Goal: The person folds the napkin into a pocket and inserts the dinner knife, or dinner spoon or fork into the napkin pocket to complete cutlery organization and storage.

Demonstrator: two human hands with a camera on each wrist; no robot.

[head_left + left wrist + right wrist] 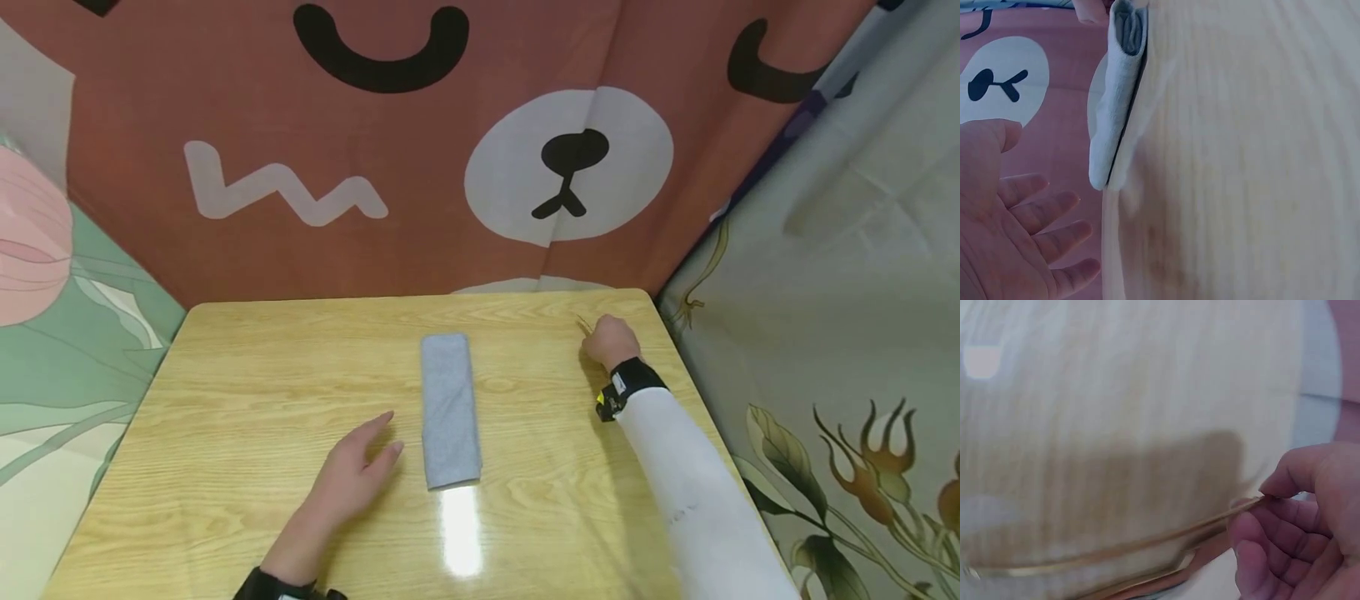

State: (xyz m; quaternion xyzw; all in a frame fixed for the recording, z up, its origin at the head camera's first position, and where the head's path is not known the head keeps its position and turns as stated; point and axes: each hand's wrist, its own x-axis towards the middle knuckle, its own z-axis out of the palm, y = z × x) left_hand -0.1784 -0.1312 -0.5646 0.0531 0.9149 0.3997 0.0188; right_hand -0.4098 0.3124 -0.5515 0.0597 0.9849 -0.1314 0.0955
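A grey folded cloth lies lengthwise near the middle of the wooden table; its layered end shows in the left wrist view. Left of its lower half is my left hand, fingers extended and apart from it. That palm holds nothing. Near the table's far right corner, my right hand pinches a slender gold-coloured piece between thumb and fingers. A second thin gold and brown length runs below it. Whether the two are joined, and what kind of thing this is, I cannot tell.
The light wooden table ends at a brown curtain with a bear face. Patterned fabric hangs along the left side, and a floral curtain stands close by the right edge. A bright reflection sits in front of the cloth.
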